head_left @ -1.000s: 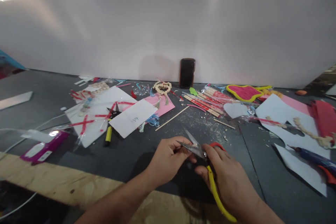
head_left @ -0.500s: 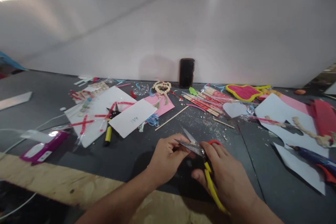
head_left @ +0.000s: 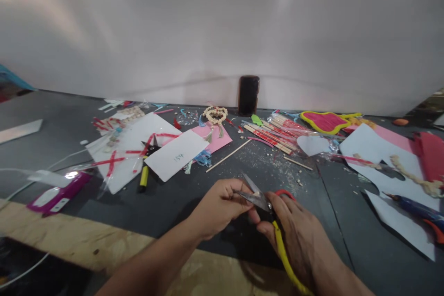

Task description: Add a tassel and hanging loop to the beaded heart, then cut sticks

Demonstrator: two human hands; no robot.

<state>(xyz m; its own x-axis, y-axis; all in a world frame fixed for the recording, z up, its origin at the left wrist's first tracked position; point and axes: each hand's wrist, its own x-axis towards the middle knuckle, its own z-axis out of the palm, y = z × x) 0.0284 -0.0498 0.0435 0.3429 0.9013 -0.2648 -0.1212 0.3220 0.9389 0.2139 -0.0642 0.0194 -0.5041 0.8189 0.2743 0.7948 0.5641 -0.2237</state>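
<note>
My right hand (head_left: pixel 300 229) grips a pair of scissors (head_left: pixel 282 252), with one yellow handle and a red one partly hidden behind the fingers. The grey blades are parted and point up and left. My left hand (head_left: pixel 217 210) is closed in a pinch right at the blades, its fingertips partly behind the lower one. A tiny pale bit (head_left: pixel 256 194) shows between the blades near the pivot. What the left fingers pinch is too small and too covered to name. Both hands are above the dark tabletop (head_left: pixel 173 210), close to its front edge.
Beyond my hands lie a thin wooden stick (head_left: pixel 229 155), a white card (head_left: pixel 176 155), a beaded ornament (head_left: pixel 215 114) and bagged sticks (head_left: pixel 268 138). Crumbs are scattered nearby. A phone (head_left: pixel 249 95) leans on the white panel. At right is a glue gun (head_left: pixel 414 208); at left, a purple device (head_left: pixel 60 194).
The scissors and both hands have shifted only slightly, the blades staying apart. The yellow handle swung a little inward, then back out. Things on the table have not moved.
</note>
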